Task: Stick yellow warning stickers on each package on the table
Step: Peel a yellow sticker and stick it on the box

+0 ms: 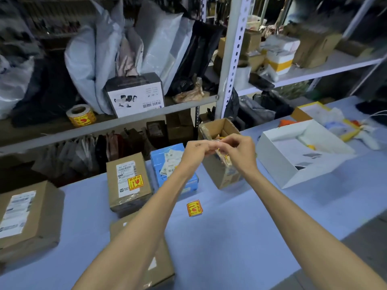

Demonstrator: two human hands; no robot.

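Smooth blue table (230, 237) | left hand (195, 152), right hand (238, 150) fingers (227, 140) pinching crumpled yellow sticker (219, 151)

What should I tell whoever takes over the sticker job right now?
Left hand and right hand: both pinch one yellow sticker by the open carton.
Spare stickers lie on the table; a sticker roll sits on the shelf.
Done: the small brown package carries a sticker.
Left: blue package, big brown box at far left, and the near brown package, partly hidden by the forearm. None shows a sticker.
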